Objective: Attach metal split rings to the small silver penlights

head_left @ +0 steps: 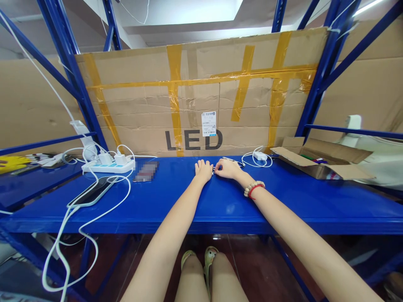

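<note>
My left hand [204, 170] lies palm down on the blue shelf top [220, 205], its fingers stretched out and a little apart. Just to its right, my right hand [228, 168] has thumb and forefinger curled together in a pinch. Between the two hands shows a small shiny object [213, 170], mostly covered and too small to name. A thin dark pen-like thing [234, 161] lies behind my right hand, partly hidden by it. Beaded and red bracelets [254, 188] are on my right wrist.
To the left are a white power strip [108, 166] with plugs, a cabled phone [92, 191] and a blurred flat rectangle [146, 171]. On the right lie a white charger with cable [260, 156] and an open cardboard box [321, 161]. Taped cardboard [145, 109] forms the back.
</note>
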{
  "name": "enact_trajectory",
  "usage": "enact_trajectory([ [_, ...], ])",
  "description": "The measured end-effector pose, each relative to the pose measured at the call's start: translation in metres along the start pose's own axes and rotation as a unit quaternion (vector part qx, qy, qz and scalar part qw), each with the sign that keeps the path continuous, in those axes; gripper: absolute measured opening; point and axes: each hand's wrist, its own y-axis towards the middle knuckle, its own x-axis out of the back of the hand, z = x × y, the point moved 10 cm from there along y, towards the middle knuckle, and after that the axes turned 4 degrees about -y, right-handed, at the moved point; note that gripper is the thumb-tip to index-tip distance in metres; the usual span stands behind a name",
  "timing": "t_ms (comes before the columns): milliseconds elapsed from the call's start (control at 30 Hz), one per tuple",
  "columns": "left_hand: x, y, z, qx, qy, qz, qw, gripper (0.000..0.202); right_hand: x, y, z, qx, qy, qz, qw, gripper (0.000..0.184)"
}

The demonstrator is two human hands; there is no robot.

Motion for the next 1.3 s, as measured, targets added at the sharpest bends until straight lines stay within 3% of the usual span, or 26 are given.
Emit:
enact_trajectory([
  [100, 0.000, -0.001, -0.003, 0.003, -0.001, -0.009, 1.000, 0.045, 0.004, -0.002, -0.012, -0.060, -0.024, -0.006, 0.998, 0.022],
  [200, 0.002, -0.001, -0.002, 0.000, -0.012, -0.015, 1.000, 0.049, 0.006, -0.006, -0.031, -0.138, -0.055, -0.010, 0.989, 0.038],
  [367, 0.004, 0.001, 0.000, -0.007, -0.045, -0.023, 0.999, 0.054, -0.010, -0.017, -0.058, -0.248, -0.058, 0.077, 0.964, 0.048],
  [467, 0.002, 0.001, -0.004, -0.023, -0.065, -0.015, 0.997, 0.051, -0.010, -0.017, -0.058, -0.242, -0.065, 0.088, 0.964, 0.043],
  [667, 0.003, 0.001, -0.015, -0.058, -0.074, -0.022, 0.995, 0.043, 0.004, -0.013, -0.056, -0.223, -0.075, 0.019, 0.972, 0.039],
  [900, 0.005, 0.001, -0.018, -0.065, -0.066, -0.024, 0.995, 0.036, -0.001, -0.011, -0.056, -0.218, -0.053, 0.051, 0.973, 0.025],
  [1133, 0.005, -0.001, -0.019, -0.074, -0.053, -0.020, 0.996, 0.031, 0.001, -0.011, -0.053, -0.211, -0.024, 0.029, 0.977, 0.025],
  [1300, 0.008, -0.003, -0.019, -0.075, -0.056, -0.028, 0.995, 0.037, 0.014, -0.011, -0.052, -0.208, 0.008, -0.035, 0.978, 0.028],
])
